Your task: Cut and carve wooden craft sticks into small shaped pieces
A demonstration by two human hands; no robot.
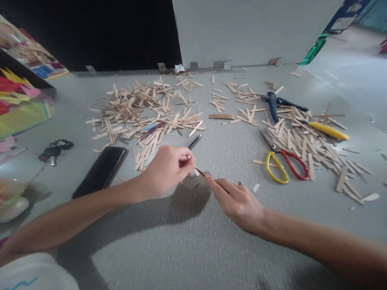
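Note:
My left hand point(169, 169) is closed in a pinch, thumb against fingers, with a small pale tip showing between them; what it holds is mostly hidden. From the fingertips of my right hand point(237, 199) a thin dark stick point(198, 171), like a slim brush, points towards the left hand. A small whitish piece point(197, 173) shows beside its tip. Just behind the left hand lies a dark pen point(195, 141) on the grey table point(169, 249). Scissors point(276, 153) with one yellow and one red handle lie open to the right.
Wooden sticks point(130, 102) are heaped at the back left, with more cut sticks point(302, 137) at right. Among these are blue-handled pliers point(273, 105) and a yellow-handled tool point(328, 130). A phone point(101, 171) and keys point(54, 151) lie left. A panel point(248, 32) stands behind.

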